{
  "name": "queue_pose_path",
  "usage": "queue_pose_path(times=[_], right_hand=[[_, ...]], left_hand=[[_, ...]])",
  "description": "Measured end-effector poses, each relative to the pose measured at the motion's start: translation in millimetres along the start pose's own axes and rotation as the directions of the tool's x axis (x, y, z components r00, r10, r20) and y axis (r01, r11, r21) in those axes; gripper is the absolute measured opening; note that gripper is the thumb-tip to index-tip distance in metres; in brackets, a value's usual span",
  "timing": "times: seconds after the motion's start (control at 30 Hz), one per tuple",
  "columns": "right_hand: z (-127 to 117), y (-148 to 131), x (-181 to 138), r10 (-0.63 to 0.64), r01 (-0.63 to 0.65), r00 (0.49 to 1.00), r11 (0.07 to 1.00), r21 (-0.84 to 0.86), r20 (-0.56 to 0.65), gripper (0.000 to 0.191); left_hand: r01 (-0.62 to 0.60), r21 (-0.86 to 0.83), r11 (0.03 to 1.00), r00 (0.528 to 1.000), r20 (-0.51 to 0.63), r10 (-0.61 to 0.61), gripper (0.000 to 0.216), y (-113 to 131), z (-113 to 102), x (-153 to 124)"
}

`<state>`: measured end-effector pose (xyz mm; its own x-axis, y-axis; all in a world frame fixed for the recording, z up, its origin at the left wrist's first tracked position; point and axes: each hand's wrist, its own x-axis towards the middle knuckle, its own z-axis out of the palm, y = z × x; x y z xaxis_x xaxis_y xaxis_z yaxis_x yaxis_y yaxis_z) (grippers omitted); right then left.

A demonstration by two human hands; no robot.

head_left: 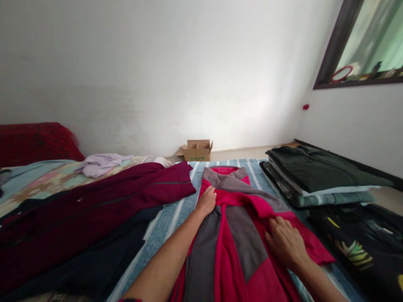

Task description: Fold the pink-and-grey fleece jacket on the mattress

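Near the lower edge of the view, the left hand [206,201], fingers together, lies flat on a long red-and-grey fleece jacket [242,239]; the right hand [285,243], fingers spread, rests on its red edge, nearer the person. The jacket's long axis runs straight ahead, collar farthest, on a blue striped mat [166,222]. To its left lies a maroon zipped jacket [103,201]; to its right, folded dark green clothes [321,170]. Beyond stands a small open cardboard box [197,151] against a white wall [157,75].

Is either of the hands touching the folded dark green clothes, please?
No, the left hand and right hand rest on the red-and-grey fleece jacket.
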<state>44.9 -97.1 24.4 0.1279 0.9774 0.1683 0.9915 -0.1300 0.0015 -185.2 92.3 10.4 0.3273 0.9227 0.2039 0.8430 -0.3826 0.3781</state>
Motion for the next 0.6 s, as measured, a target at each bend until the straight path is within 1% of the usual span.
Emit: queue_pose_path(times=[0.07, 0.2, 0.3, 0.33, 0.4, 0.5, 0.53, 0.57, 0.6], right_hand=[[4.3, 2.5, 0.3, -0.004, 0.004, 0.999, 1.000, -0.002, 0.033, 0.022], [11.5, 14.9, -1.3, -0.060, 0.060, 0.998, 0.997, -0.041, 0.005, 0.033], [4.1, 20.8, 0.9, -0.130, 0.131, 0.991, 0.990, -0.052, 0.023, 0.036], [-3.8, 23.0, 3.5, -0.149, 0.150, 0.989, 0.987, -0.055, 0.025, 0.036], [-28.1, 30.2, 10.5, -0.161, 0.161, 0.987, 0.983, -0.086, 0.002, 0.033], [-71.7, 48.7, 19.1, -0.101, 0.077, 0.986, 0.982, -0.171, -0.134, 0.028], [-82.3, 55.8, 20.2, -0.094, 0.051, 0.975, 0.977, -0.206, -0.203, 0.026], [-88.5, 62.4, 20.1, -0.100, 0.041, 0.965, 0.970, -0.238, -0.242, 0.024], [-89.8, 68.1, 19.0, -0.111, 0.041, 0.960, 0.963, -0.265, -0.257, 0.023]], left_hand=[[0.018, -0.006, 1.000, 1.000, -0.002, -0.018, 0.036, 3.0, 2.0, -2.9], [0.042, -0.007, 0.999, 0.999, -0.001, -0.042, 0.037, 6.4, 4.7, -7.2], [0.047, -0.002, 0.999, 0.999, 0.005, -0.047, 0.039, 6.9, 6.2, -9.5], [0.050, -0.001, 0.999, 0.999, 0.008, -0.050, 0.039, 6.9, 6.5, -10.0], [0.055, 0.001, 0.998, 0.998, 0.017, -0.055, 0.039, 7.0, 6.7, -10.4], [0.070, 0.000, 0.998, 0.997, 0.033, -0.070, 0.038, 8.1, 5.9, -10.7], [0.074, -0.001, 0.997, 0.997, 0.036, -0.074, 0.038, 8.7, 5.4, -10.9], [0.077, -0.003, 0.997, 0.996, 0.038, -0.076, 0.038, 9.4, 4.8, -11.2], [0.079, -0.005, 0.997, 0.996, 0.039, -0.078, 0.038, 10.1, 4.2, -11.5]])
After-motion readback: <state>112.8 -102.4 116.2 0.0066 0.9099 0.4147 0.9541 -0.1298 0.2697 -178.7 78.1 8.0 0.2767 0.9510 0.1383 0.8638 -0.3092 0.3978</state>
